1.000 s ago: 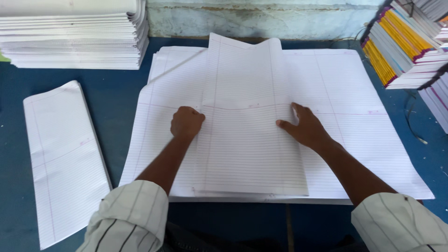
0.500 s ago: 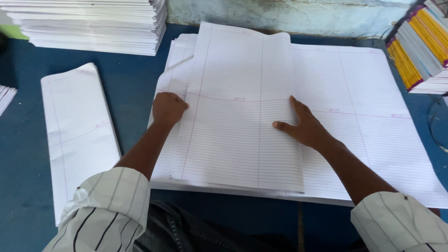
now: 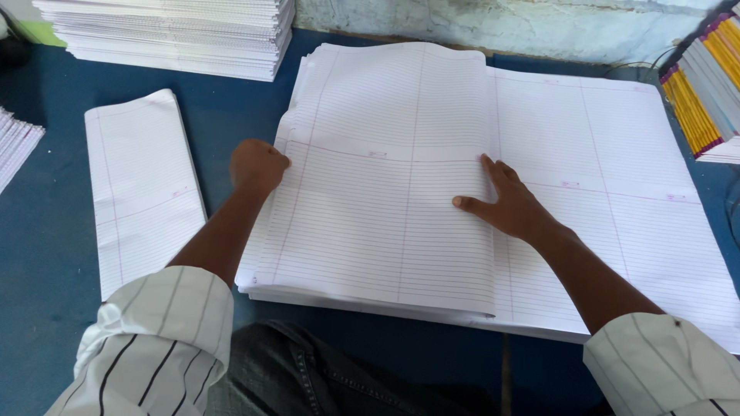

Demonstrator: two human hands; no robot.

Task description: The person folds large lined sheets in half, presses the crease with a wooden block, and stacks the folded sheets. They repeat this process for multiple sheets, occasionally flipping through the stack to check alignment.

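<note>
- Worktop, blue, carries everything: a broad stack of ruled sheets lies flat across the middle and right, and the folded section sits on its left half.
- Folded section: ruled paper doubled over, its free right edge running near the middle of the stack, its left edge at the stack's left border. Judgement: a clean fold needs the edges squared to the sheets below before any pressing.
- Stack of white sheets stands at the far left corner, well apart from the work; a pile of notebooks with yellow spines stands at the far right.
- Folded sheet lies alone left of the main stack, near the left forearm, not touching it.
- Right hand: spread wide, palm down, flat on the section's right edge, thumb pointing left. Judgement: this pinning should be kept firm so the paper does not slip.
- Left hand: closed into a loose fist, knuckles pressing the left edge of the section; holds nothing that shows. Judgement: an even run along the crease would sharpen it best.
</note>
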